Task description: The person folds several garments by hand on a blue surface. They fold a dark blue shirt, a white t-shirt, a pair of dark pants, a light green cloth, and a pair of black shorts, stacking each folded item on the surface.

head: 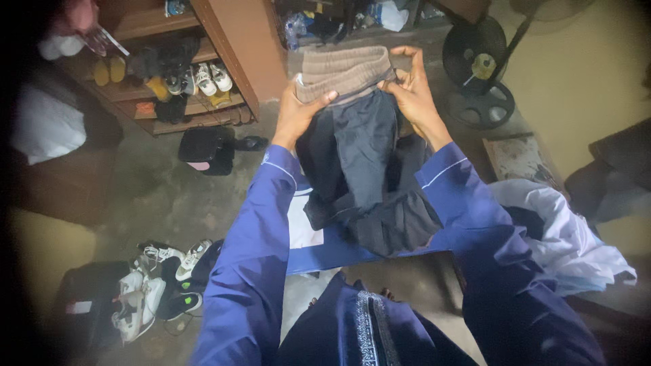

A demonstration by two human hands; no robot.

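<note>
I hold up a dark navy garment [359,163] with a wide ribbed tan waistband [342,68]. My left hand [295,112] grips the left end of the waistband, thumb over the front. Fingers of my right hand [410,85] pinch the band's right end. The dark fabric hangs down between my blue sleeves and bunches over a blue surface with a white patch [302,227] below. Both arms reach forward from the bottom of the view.
A wooden shoe rack [203,102] with several shoes stands at the upper left. White sneakers [146,291] lie on the concrete floor at lower left. A black bag [207,149] sits near the rack. A fan base [478,74] is upper right; white cloth [563,230] lies right.
</note>
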